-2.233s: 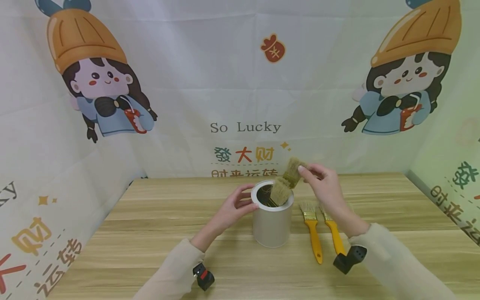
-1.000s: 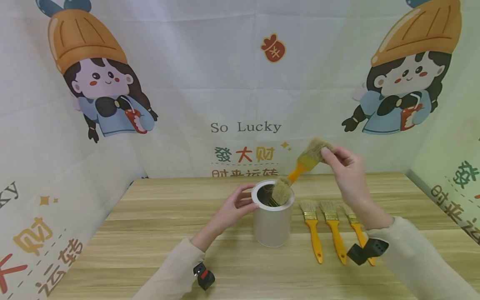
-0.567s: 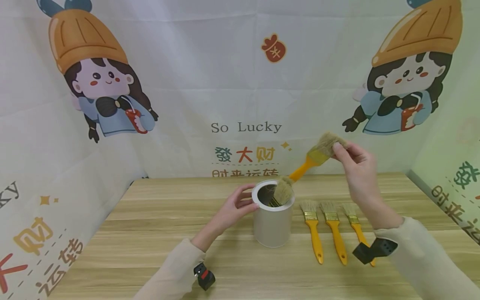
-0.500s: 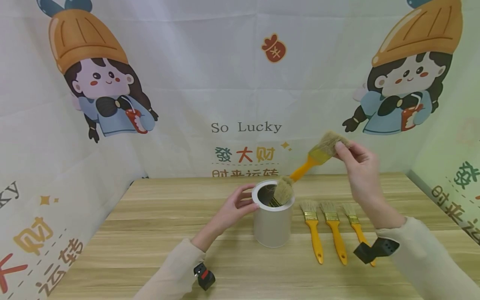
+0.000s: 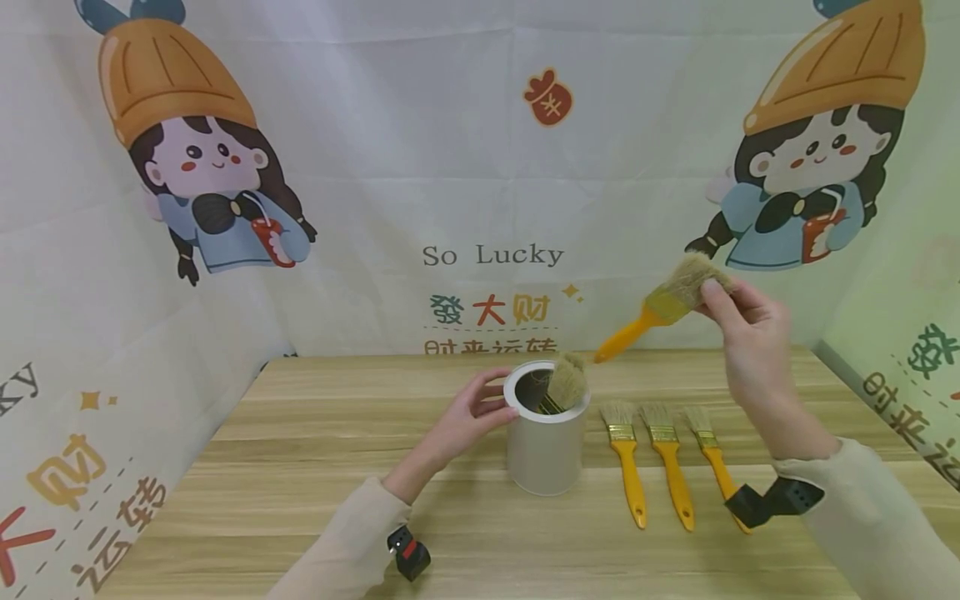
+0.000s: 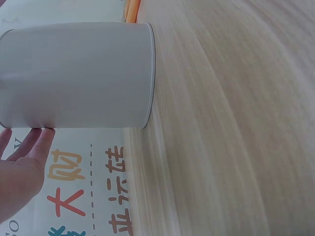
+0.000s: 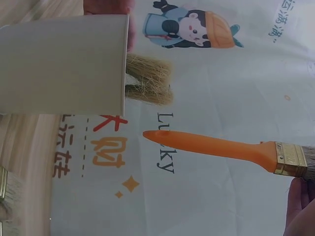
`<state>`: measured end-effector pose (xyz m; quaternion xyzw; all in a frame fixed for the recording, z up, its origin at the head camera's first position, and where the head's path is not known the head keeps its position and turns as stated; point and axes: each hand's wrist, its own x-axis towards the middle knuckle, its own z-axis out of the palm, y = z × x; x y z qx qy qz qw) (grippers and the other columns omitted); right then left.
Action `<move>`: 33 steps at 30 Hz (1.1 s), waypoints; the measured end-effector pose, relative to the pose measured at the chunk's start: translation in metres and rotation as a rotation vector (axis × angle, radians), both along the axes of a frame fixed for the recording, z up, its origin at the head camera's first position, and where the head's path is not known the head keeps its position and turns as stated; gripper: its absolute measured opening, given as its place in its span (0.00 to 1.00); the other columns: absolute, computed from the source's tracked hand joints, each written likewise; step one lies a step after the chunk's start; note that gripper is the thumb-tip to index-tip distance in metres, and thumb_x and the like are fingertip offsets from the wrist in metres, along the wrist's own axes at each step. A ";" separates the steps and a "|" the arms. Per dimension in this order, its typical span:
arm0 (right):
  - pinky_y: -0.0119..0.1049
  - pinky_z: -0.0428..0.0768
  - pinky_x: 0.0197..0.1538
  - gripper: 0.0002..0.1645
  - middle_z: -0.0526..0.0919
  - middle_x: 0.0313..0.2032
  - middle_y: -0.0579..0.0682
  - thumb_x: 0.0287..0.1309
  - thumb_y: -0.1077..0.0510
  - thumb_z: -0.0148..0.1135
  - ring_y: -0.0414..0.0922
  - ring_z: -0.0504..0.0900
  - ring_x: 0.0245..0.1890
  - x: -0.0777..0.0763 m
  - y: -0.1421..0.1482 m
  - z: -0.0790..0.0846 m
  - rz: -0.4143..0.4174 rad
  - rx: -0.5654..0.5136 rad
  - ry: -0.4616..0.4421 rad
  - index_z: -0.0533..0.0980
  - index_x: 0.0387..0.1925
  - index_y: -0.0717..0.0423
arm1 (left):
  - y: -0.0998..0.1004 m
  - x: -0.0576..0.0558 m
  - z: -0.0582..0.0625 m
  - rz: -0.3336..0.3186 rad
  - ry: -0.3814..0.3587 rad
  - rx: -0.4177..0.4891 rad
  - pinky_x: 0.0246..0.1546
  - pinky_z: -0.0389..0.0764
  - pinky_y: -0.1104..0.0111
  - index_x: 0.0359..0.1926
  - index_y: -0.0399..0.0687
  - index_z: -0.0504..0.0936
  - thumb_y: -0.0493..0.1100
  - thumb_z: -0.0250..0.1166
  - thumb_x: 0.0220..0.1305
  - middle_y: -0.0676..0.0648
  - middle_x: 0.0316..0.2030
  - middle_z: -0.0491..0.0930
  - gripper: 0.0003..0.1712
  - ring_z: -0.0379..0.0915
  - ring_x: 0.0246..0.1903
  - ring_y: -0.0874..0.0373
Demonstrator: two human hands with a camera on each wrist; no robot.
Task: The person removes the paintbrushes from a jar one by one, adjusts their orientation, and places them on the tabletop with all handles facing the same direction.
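My right hand [image 5: 750,337] pinches a paintbrush [image 5: 663,304] by its bristles, in the air to the right of a light grey can [image 5: 545,454]. The brush's orange handle slants down to the left, clear of the can's rim. My left hand [image 5: 467,417] holds the can at its upper left side, fingers and thumb about the rim; the left wrist view shows fingertips against the can's wall [image 6: 78,73]. Bristles of another brush [image 5: 567,382] stick up out of the can; the right wrist view also shows these bristles [image 7: 150,81]. That brush's handle is hidden inside.
On the wooden table [image 5: 337,442], right of the can, lie a first paintbrush [image 5: 628,467], a second paintbrush [image 5: 667,467] and a third paintbrush [image 5: 716,467], bristles pointing away. A printed cloth [image 5: 375,167] hangs behind the table.
My right hand has drawn the paintbrush up and to the right, and its handle has come out of the can. My left hand stays at the can.
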<state>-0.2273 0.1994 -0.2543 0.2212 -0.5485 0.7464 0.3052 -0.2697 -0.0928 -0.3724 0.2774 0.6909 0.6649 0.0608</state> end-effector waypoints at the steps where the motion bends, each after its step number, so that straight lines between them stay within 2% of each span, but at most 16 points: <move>1: 0.28 0.74 0.44 0.10 0.79 0.35 0.52 0.57 0.66 0.53 0.42 0.78 0.33 0.000 0.001 0.000 0.002 -0.003 0.005 0.78 0.39 0.66 | 0.000 0.000 0.000 0.002 -0.001 0.000 0.47 0.71 0.62 0.59 0.40 0.61 0.31 0.60 0.56 0.36 0.54 0.64 0.30 0.65 0.51 0.44; 14: 0.25 0.74 0.43 0.11 0.79 0.35 0.50 0.57 0.66 0.53 0.41 0.76 0.33 -0.001 0.016 -0.010 0.005 0.096 -0.018 0.77 0.40 0.66 | -0.001 0.000 0.001 -0.002 -0.013 -0.007 0.48 0.71 0.62 0.59 0.41 0.61 0.33 0.61 0.56 0.36 0.55 0.63 0.30 0.64 0.52 0.43; 23: 0.23 0.73 0.41 0.09 0.78 0.33 0.47 0.58 0.63 0.53 0.39 0.76 0.32 0.001 0.021 -0.017 -0.034 0.179 -0.109 0.78 0.37 0.60 | 0.000 0.000 0.001 0.001 -0.008 0.000 0.47 0.71 0.62 0.58 0.42 0.62 0.31 0.61 0.55 0.37 0.54 0.64 0.30 0.64 0.52 0.44; 33: 0.24 0.75 0.38 0.08 0.78 0.33 0.47 0.58 0.64 0.53 0.39 0.75 0.33 -0.004 0.029 -0.027 0.015 0.158 -0.145 0.78 0.35 0.57 | 0.000 0.000 0.000 -0.007 -0.008 0.001 0.48 0.71 0.62 0.59 0.40 0.61 0.32 0.61 0.55 0.38 0.55 0.63 0.30 0.64 0.52 0.44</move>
